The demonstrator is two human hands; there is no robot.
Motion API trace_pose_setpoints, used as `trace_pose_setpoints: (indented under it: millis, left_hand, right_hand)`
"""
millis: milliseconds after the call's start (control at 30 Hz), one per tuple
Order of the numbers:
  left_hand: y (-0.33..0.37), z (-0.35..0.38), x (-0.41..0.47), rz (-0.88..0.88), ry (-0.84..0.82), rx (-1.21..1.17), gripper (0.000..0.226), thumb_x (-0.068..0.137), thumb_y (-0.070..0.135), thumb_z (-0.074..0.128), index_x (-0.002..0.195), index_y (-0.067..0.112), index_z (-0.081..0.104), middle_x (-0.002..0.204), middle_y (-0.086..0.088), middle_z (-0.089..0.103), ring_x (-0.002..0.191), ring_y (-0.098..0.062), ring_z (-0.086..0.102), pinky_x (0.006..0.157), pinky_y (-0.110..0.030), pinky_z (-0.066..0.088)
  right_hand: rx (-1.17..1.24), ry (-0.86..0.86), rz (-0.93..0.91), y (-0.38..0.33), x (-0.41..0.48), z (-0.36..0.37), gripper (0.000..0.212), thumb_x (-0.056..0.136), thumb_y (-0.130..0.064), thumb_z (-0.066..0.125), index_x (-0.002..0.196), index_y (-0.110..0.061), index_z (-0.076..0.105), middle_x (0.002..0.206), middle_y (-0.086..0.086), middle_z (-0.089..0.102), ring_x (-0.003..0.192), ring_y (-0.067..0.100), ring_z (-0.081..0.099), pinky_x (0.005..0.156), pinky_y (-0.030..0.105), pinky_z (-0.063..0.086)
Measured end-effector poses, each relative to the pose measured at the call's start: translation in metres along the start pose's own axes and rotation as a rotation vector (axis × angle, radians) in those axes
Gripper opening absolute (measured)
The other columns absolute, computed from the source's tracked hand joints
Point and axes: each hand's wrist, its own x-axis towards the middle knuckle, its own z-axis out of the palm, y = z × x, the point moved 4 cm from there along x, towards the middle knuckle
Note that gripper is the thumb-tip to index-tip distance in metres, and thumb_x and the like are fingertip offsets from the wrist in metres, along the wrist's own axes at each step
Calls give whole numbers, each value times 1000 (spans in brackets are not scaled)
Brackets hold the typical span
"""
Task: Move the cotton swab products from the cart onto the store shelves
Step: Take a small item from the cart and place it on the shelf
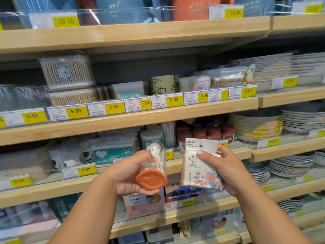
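My left hand (130, 171) grips a clear round jar of white cotton swabs (156, 157), tilted so its orange lid (151, 178) faces me. My right hand (223, 166) holds a flat white packet (198, 166) with a printed cartoon picture, thumb pressed on its front. Both are held up in front of the wooden store shelves (133, 118). On the shelf behind my hands stand round tubs of cotton swabs (153, 136) and a teal swab box (112, 152). Clear boxes of wooden-stick swabs (66, 71) sit on the shelf above. No cart is in view.
Yellow price tags (114, 106) run along clear shelf-edge guards. Stacks of plates (256, 124) fill the shelves to the right. Red-capped jars (212, 132) stand behind the packet. Large blue and orange containers (191, 7) occupy the top shelf. Boxed goods (144, 199) lie on the shelf below my hands.
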Motion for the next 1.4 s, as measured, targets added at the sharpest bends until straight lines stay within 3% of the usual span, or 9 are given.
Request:
trace_pose_setpoints:
  millis: [200, 467, 533, 633, 733, 800, 933, 1100, 1400]
  left_hand:
    - [31, 0, 5, 204, 67, 419, 74, 51, 27, 77, 120, 42, 52, 106, -14, 66, 67, -25, 67, 72, -36, 46]
    - [51, 2, 17, 448, 402, 613, 73, 64, 21, 88, 123, 28, 46, 100, 4, 59, 54, -11, 66, 57, -23, 53]
    - [47, 1, 21, 523, 474, 557, 69, 62, 23, 89, 119, 27, 49, 95, 3, 63, 65, -14, 65, 64, -31, 55]
    - [44, 4, 25, 636, 580, 513, 65, 65, 29, 87, 118, 30, 49, 114, 9, 56, 95, -14, 57, 73, -30, 48]
    - [37, 7, 37, 697, 613, 436, 75, 62, 33, 88, 123, 28, 45, 117, 9, 55, 101, -13, 55, 75, -25, 46]
    - [32, 9, 45, 747, 625, 273, 87, 55, 37, 90, 127, 25, 42, 122, 4, 57, 106, -14, 58, 87, -32, 51]
    - [22, 21, 50, 870, 636, -71, 72, 71, 9, 81, 126, 24, 38, 120, 8, 56, 108, -5, 58, 93, -24, 45]
    - [10, 24, 55, 920, 663, -365, 64, 76, 3, 75, 126, 22, 40, 120, 6, 59, 104, -5, 60, 86, -17, 46]
    - [9, 23, 58, 1026, 780, -193, 70, 71, -7, 77, 120, 23, 36, 117, 13, 53, 107, 3, 58, 95, -22, 44]
  right_hand:
    - [17, -9, -7, -5, 8, -5, 71, 50, -29, 84, 112, -13, 55, 99, 14, 72, 80, 30, 73, 61, 40, 57]
    - [15, -12, -33, -16, 19, -13, 68, 49, -28, 83, 109, -14, 55, 101, 14, 72, 80, 29, 73, 62, 41, 58]
    - [13, -5, -35, -16, 22, -14, 69, 48, -28, 84, 109, -14, 54, 101, 14, 72, 80, 30, 73, 64, 43, 58]
    - [9, 1, -41, -16, 26, -15, 72, 45, -30, 85, 109, -13, 55, 100, 14, 72, 80, 29, 73, 65, 43, 58]
    - [-13, 2, -41, -14, 30, -16, 77, 41, -34, 86, 109, -13, 56, 101, 13, 72, 80, 29, 73, 66, 45, 58]
    - [-20, 0, -38, -13, 33, -17, 77, 42, -34, 86, 109, -14, 55, 102, 12, 72, 81, 29, 73, 68, 46, 58]
    - [-39, 7, -36, -10, 38, -20, 80, 40, -37, 87, 110, -16, 56, 104, 11, 71, 81, 29, 73, 70, 48, 58]
    - [-48, 8, -29, -6, 42, -23, 73, 46, -32, 86, 110, -15, 55, 103, 13, 71, 80, 29, 73, 67, 45, 59]
    - [-73, -3, -39, -4, 47, -20, 76, 43, -35, 86, 109, -14, 56, 103, 13, 71, 81, 29, 73, 68, 45, 59]
